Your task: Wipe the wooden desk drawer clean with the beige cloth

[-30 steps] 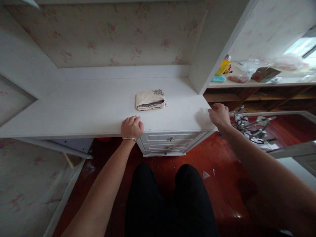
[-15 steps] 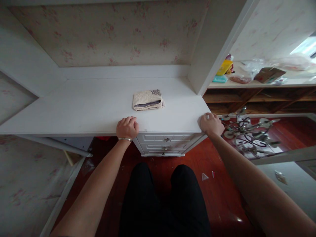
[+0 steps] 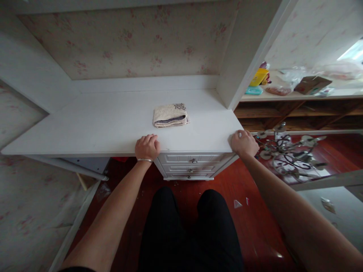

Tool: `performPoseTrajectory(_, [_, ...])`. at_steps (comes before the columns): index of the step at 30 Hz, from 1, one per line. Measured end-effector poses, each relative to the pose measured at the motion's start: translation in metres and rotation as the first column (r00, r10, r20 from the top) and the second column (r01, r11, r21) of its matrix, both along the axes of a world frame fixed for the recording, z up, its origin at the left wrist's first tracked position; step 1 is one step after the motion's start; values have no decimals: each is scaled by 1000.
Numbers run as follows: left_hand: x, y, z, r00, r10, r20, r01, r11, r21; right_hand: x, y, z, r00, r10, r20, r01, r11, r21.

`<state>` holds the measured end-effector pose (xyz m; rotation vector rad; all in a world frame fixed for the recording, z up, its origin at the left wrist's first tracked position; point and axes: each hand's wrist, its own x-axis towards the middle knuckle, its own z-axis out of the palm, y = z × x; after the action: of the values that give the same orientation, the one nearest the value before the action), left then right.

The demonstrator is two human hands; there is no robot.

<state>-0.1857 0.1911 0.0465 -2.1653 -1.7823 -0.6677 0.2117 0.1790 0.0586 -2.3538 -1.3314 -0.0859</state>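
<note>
Cloth (image 3: 170, 115) of cream fabric lies already folded, untouched; left hand (image 3: 147, 146) clasps the flat white desk (image 3: 99, 124) at its front edge, right hand (image 3: 244, 142) its corner.

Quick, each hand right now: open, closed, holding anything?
Left hand: fingers curled at the front edge of the white desk; can't tell if gripping.
Right hand: at its right front corner; grip can't be told.

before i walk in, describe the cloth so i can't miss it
Find the white desk below floral wallpaper. On its top, beyond the left hand, lies the folded cloth. Its cream colour and dark corner motif stand out against the white desk.
</note>
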Motion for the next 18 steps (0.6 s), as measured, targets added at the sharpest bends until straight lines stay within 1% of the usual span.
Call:
performPoseTrajectory(6, [0, -1, 1, 1000, 20, -22, -20, 1000, -7, -1, -1, 1, 1000, 1, 0, -1, 1000, 0])
performPoseTrajectory(18, [1, -2, 1, 999, 19, -26, -19, 1000, 10, 3, 1, -4, 1000, 7, -27, -6, 1000, 25])
